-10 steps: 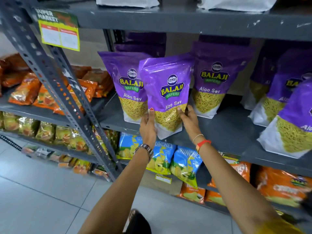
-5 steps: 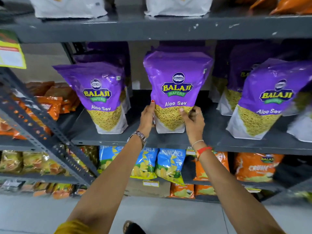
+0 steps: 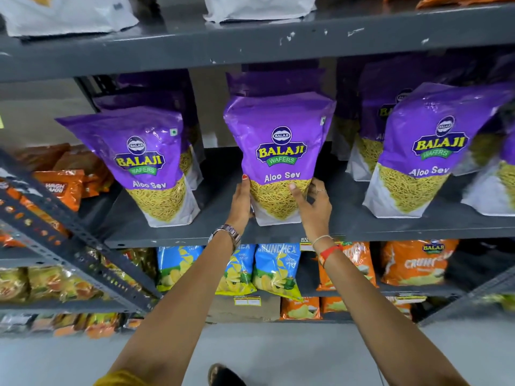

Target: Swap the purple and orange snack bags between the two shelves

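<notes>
A purple Aloo Sev bag [image 3: 280, 143] stands upright on the grey middle shelf [image 3: 223, 235], more purple bags behind it. My left hand [image 3: 242, 203] presses its lower left side and my right hand [image 3: 313, 206] grips its lower right side. Another purple bag [image 3: 139, 165] stands to the left and a third [image 3: 423, 151] to the right. Orange snack bags [image 3: 412, 261] sit on the shelf below at the right, and more orange bags [image 3: 62, 186] lie on the neighbouring rack at the left.
Blue Crunchex bags [image 3: 274, 267] stand on the lower shelf beneath my wrists. White bags [image 3: 259, 6] rest on the top shelf. A slanted perforated steel upright [image 3: 69, 227] crosses the left side. Grey floor lies below, with my shoe [image 3: 223, 374] visible.
The bag I hold has moved from the shelf's left part to its middle and now stands on the shelf board. The view has shifted right and closer.
</notes>
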Available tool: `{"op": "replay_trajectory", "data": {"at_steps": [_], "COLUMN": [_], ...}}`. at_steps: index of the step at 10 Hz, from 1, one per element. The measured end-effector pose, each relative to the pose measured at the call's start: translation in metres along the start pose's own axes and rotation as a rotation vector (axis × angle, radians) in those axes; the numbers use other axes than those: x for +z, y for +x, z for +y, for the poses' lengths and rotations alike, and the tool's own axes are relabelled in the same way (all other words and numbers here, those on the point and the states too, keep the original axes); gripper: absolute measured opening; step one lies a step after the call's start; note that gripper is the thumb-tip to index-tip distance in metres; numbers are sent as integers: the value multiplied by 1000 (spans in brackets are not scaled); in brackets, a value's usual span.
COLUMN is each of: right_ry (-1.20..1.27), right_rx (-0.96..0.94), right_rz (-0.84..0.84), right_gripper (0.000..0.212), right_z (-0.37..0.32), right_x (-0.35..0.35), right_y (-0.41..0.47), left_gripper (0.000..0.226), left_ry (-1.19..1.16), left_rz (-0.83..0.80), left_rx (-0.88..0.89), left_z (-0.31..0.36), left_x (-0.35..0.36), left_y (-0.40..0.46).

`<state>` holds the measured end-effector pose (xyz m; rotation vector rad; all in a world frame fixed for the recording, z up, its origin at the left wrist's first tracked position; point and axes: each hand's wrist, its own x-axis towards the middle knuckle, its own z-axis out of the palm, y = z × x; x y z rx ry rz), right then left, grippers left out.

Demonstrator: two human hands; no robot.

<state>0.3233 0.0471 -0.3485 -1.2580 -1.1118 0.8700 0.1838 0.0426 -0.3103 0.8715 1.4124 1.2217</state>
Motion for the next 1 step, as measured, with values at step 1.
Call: {"op": "replay_trajectory", "data": {"at_steps": [1], "right_ry": [119], "right_rx": [-13], "right_rz": [163], "right_gripper": [51], "right_z": [-10], "right_x": [-17], "right_y": [-3], "left_gripper": [42], "left_ry": [-6], "left_rz": [139], "left_rx": [203], "left_z": [0], "left_x": [-4], "left_y": [-12]}}
